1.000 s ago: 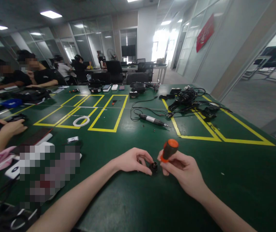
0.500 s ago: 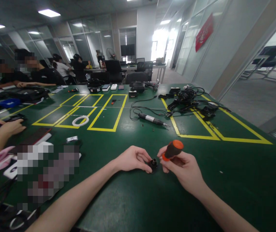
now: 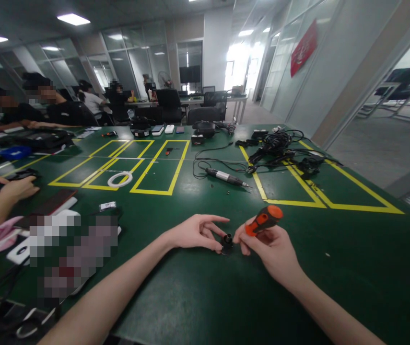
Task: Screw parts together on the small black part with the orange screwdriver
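A small black round part (image 3: 228,244) with a short upright metallic post stands on the green table (image 3: 226,306) in front of me. My left hand (image 3: 203,234) steadies this part from the left with the thumb and curled fingers, while the index finger points out above it. In my right hand (image 3: 265,244), just to the right of the part, is a screwdriver (image 3: 264,220) with an orange and black handle. Its handle leans up and to the right. The screwdriver's tip is hidden behind my fingers.
An electric screwdriver (image 3: 226,177) with a cord lies beyond my hands. Black cables (image 3: 280,148) are heaped at the back right, and a white tape ring (image 3: 120,179) lies left. Another person's hand (image 3: 19,188) is at the left edge, near several devices.
My left index finger has lifted off the black part and stretched out. The screwdriver's handle has swung to the right and turned in my right hand.
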Motion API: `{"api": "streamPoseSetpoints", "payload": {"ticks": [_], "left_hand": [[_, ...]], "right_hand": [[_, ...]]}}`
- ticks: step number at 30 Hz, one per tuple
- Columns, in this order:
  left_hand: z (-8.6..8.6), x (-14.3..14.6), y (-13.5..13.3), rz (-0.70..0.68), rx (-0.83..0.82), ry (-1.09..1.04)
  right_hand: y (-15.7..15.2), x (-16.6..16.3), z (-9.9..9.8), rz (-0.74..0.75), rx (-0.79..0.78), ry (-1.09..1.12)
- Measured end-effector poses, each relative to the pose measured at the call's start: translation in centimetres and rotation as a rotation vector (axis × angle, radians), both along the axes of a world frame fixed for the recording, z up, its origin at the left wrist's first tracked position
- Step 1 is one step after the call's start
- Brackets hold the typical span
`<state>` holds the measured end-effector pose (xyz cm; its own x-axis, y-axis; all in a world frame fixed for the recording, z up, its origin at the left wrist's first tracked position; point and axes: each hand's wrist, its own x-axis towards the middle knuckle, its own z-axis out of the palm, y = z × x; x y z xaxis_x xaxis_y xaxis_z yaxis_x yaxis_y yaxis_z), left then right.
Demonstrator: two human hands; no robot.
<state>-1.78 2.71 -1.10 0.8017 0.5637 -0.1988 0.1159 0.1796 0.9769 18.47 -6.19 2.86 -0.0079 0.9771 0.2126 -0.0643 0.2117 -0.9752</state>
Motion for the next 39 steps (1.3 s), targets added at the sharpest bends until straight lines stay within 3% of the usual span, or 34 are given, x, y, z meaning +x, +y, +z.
{"api": "streamPoseSetpoints", "payload": {"ticks": [5, 11, 21, 28, 35, 39], "left_hand": [[-0.4, 0.3, -0.4, 0.082, 0.053, 0.046], [0.0, 0.1, -0.2, 0.019, 0.065, 0.042], [-0.3, 0.2, -0.4, 0.076, 0.086, 0.080], [0.0, 0.0, -0.2, 0.003, 0.154, 0.127], [-0.2, 0.1, -0.4, 0.043, 0.194, 0.133], [-0.3, 0.2, -0.4, 0.062, 0.189, 0.139]], "right_hand": [[0.2, 0.1, 0.3, -0.012, 0.056, -0.063], [0.0, -0.1, 0.1, 0.092, 0.042, -0.013], [0.2, 0.0, 0.0, 0.023, 0.038, -0.012], [0.3, -0.1, -0.7, 0.127, 0.032, 0.076], [0.3, -0.2, -0.5, 0.072, -0.014, 0.072], [0.5, -0.1, -0.5, 0.069, 0.047, 0.056]]}}
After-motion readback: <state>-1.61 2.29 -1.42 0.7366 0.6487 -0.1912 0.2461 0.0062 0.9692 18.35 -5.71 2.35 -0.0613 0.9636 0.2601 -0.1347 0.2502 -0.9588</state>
